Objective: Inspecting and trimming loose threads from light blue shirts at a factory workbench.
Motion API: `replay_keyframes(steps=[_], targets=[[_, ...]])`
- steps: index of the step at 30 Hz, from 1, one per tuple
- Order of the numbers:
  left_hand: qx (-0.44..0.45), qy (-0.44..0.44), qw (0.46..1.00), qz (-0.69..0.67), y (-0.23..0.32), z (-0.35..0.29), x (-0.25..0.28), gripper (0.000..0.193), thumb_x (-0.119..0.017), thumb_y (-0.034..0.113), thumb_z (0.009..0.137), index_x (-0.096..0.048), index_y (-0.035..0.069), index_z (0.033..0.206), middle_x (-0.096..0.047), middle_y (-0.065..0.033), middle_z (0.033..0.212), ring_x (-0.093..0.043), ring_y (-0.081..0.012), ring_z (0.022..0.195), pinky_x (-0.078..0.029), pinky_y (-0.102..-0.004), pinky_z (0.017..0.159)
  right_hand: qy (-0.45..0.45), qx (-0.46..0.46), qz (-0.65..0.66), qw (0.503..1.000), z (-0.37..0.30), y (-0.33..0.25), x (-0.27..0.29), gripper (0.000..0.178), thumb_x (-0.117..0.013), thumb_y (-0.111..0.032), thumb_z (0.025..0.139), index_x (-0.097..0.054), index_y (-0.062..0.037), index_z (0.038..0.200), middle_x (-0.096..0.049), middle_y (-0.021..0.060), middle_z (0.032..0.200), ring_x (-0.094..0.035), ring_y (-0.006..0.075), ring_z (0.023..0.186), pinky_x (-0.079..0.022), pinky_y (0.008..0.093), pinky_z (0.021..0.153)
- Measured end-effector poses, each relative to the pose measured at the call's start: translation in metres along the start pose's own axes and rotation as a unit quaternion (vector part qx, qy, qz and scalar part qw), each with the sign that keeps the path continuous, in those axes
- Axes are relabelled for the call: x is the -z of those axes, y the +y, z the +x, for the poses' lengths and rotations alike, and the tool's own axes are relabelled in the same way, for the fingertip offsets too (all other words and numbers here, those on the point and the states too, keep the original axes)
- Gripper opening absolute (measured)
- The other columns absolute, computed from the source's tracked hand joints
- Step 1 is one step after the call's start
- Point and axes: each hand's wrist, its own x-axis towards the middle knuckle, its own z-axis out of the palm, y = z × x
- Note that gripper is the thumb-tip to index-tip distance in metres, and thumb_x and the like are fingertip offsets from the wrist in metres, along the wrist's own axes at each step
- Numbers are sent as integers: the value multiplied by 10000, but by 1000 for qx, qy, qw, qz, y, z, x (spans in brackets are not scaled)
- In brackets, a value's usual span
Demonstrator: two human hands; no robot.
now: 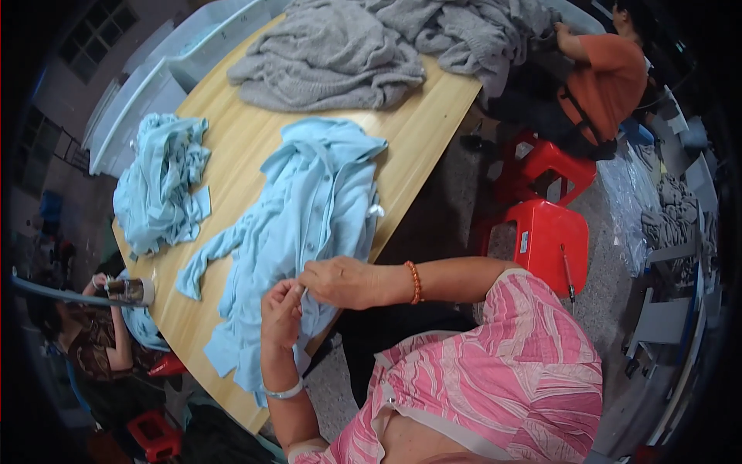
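Note:
A light blue buttoned cardigan (pixel 309 197) lies spread over the wooden table in front of me, one sleeve reaching left. Above its lower part, my left hand (pixel 280 311) and my right hand (pixel 336 282) meet with fingertips pinched together. Whatever lies between the fingers is too small to make out. A white bangle circles my left wrist, and an orange bead bracelet (pixel 414 282) sits on the right one. A small whitish scrap (pixel 376 210) rests on the cardigan's right edge.
A crumpled light blue garment pile (pixel 162 185) is at left, a grey knit heap (pixel 332 58) at the far end. Pale plastic bins (pixel 139 116) stand beyond the table (pixel 433 116). Red stools (pixel 553 240) are on the right. One person sits at far right, another at left.

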Motion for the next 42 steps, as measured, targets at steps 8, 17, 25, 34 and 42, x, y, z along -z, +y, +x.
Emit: replay_keyframes(steps=[8,17,25,34,42], targets=[[-114,7,993,40,-10,-13,-7,246,-638,11,852,-585,-39,1088,-629,-38,966,-583,-77,860,-461,-193,742,-19,3,-16,1000,-1,18,-10,138,-623,-94,786,-535,-23,864,-540,143,771,-607,332,699,-505,389,603],[-155,26,984,78,-27,-7,-3,171,-618,0,867,-614,-42,1033,-648,-43,941,-587,-80,820,-476,-212,733,-38,-92,147,984,-2,32,-16,146,-645,-88,780,-637,-8,901,-628,167,829,-633,321,778,-501,365,677],[-225,82,947,214,-24,-6,-15,89,-632,64,883,-636,-6,937,-602,3,780,-502,-51,639,-410,-196,559,3,-113,107,988,-4,30,-32,164,-633,-120,718,-670,1,824,-648,228,850,-630,380,854,-502,434,750],[-262,76,938,214,-38,-5,-9,108,-538,88,940,-551,-10,895,-556,-10,816,-456,-57,698,-369,-192,606,-16,-87,88,992,-11,28,-49,105,-580,-81,765,-596,14,806,-579,212,813,-581,387,810,-466,422,712],[-227,66,936,263,-31,-7,-7,187,-574,187,927,-620,6,935,-654,-100,887,-611,-190,822,-505,-319,733,37,-163,88,982,-10,19,-53,110,-610,-63,607,-612,36,656,-620,251,726,-618,410,773,-497,429,697]])
